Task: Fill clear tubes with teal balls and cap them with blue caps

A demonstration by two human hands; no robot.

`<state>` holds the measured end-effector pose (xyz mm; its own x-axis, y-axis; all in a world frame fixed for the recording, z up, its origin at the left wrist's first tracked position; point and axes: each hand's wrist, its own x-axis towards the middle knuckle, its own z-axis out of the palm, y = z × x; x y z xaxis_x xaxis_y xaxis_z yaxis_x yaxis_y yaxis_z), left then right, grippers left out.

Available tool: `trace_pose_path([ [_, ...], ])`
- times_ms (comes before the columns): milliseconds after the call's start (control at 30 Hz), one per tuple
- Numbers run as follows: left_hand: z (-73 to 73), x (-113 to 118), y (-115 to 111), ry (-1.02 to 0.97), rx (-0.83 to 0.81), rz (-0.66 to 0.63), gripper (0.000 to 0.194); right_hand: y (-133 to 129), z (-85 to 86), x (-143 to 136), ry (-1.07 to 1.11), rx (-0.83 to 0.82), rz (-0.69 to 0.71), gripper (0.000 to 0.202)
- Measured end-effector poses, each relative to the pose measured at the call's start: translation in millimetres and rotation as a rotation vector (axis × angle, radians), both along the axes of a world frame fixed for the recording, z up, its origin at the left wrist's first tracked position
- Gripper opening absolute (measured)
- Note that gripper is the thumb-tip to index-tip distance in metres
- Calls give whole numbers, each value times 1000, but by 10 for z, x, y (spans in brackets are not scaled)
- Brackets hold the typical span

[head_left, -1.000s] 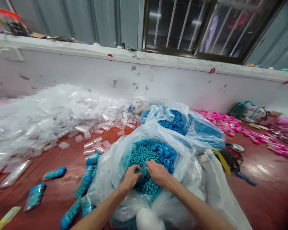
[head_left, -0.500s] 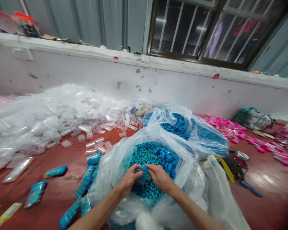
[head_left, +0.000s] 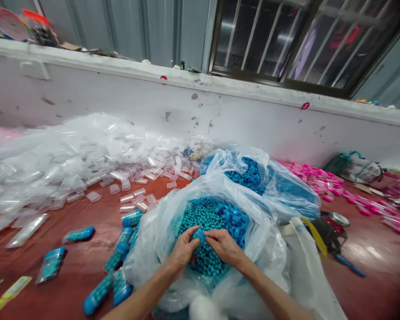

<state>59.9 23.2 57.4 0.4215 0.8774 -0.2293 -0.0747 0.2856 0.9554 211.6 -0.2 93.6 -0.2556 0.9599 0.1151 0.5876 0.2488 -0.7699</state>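
Above an open plastic bag [head_left: 263, 253] of teal beads [head_left: 208, 262], my two hands meet at a small blue cap [head_left: 200, 234]. My left hand [head_left: 184, 250] is closed round it, and whatever lies below the cap is mostly hidden by the fingers. From the right side my right hand [head_left: 224, 246] pinches the cap's edge with thumb and fingertips. Blue plastic caps [head_left: 235, 222] lie beside the beads inside the same bag. Left of the bag are several bead-filled clear containers with blue caps, one capped container [head_left: 51, 264] lying apart from the others.
Clear empty containers [head_left: 86, 146] form a large heap at the back left. Behind the front bag sits a second bag [head_left: 291, 191] of blue pieces. Pink-capped items [head_left: 315, 178], a red jar [head_left: 336, 222] and a blue pen-like stick [head_left: 350, 266] lie to the right.
The left hand has turned slightly, so more of the blue cap's top shows. The right hand stays at its edge. The whole view has shifted a little.
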Motion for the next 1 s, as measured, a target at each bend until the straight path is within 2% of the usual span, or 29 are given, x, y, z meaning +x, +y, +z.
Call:
trace_pose_path([
  [267, -26, 43, -34, 66, 26, 90, 39, 26, -38, -35, 42, 1, 12, 26],
  [333, 31, 29, -36, 60, -10, 77, 39, 38, -29, -8, 93, -54, 2, 24],
  [400, 119, -6, -25, 53, -43, 30, 41, 61, 9, 46, 190, -201, 16, 22],
  [500, 254, -68, 1, 52, -42, -24, 46, 118, 95, 124, 401, -396, -7, 37],
  [567, 305, -92, 7, 57, -31, -31, 47, 157, 135, 132, 519, -406, -91, 50],
  [633, 308, -93, 3, 68, -5, -16, 45, 169, 143, 95, 543, -362, -179, 56],
  [733, 245, -55, -5, 104, 53, 65, 39, 98, 117, -20, 364, -177, -223, 45],
  [800, 195, -16, -5, 124, 65, 124, 35, 9, 97, -109, 179, -71, -161, 42],
  [833, 179, 3, -4, 130, 73, 151, 34, -35, 89, -151, 95, -61, -112, 47],
  [900, 174, 30, -5, 133, 95, 204, 32, -95, 72, -221, -26, -97, -26, 72],
  [967, 204, 33, -13, 127, 104, 233, 36, -111, 56, -264, -93, -108, 2, 92],
  [1000, 228, 26, -19, 121, 92, 226, 41, -107, 49, -274, -115, -98, -6, 94],
])
